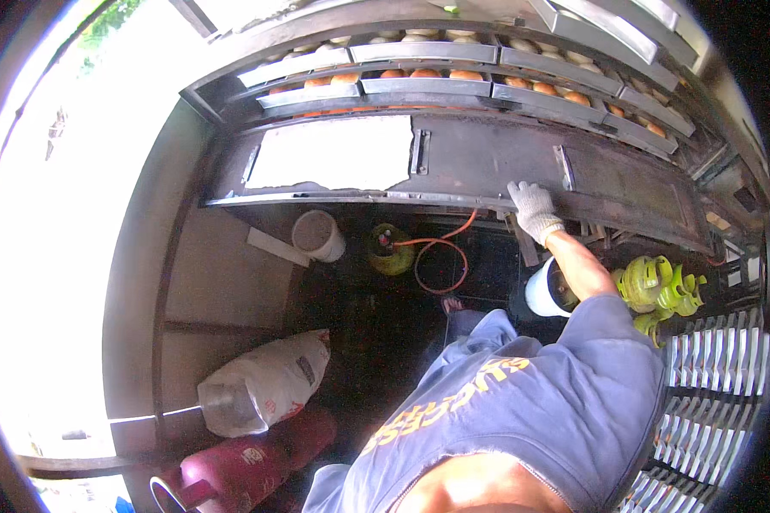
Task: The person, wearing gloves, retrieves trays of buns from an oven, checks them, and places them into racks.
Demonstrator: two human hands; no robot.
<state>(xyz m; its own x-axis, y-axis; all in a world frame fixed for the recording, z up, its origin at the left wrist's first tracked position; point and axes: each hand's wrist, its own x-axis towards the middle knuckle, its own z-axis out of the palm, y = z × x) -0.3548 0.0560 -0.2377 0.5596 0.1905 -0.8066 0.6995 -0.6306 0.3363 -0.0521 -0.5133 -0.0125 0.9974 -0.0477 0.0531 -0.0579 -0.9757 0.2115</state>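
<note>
glove [535, 215], pale and knitted, over the right hand [539, 221], touching a long dark metal panel [488, 145] near its lower edge. fingers of the glove against the panel's face; impossible to tell from this angle whether closed round the edge or merely resting there. left hand out of view, so no telling its state.

just to the right of the glove, on the panel, a metal bracket [565, 168]; well to its left, another bracket [421, 152] beside a bright white area [332, 154] with a ragged lower edge. beyond the hand, above the panel, rows of metal trays [423, 53]: pale buns [419, 36] in the upper row, browned buns [423, 73] in the lower.

nearer the body than the hand, a pale bucket [544, 293] beside the bare forearm [583, 265]. left of the hand, below the panel, a looped orange hose [466, 265] near a yellow-green gas cylinder [391, 259], with a white bucket [315, 238] farther left. right of the forearm, clustered yellow-green cylinders [650, 282]; nearer the body, stacks of silvery metalware [712, 359]. far left of the hand, a white sack [274, 380] beside a magenta cylinder [257, 462].
</note>
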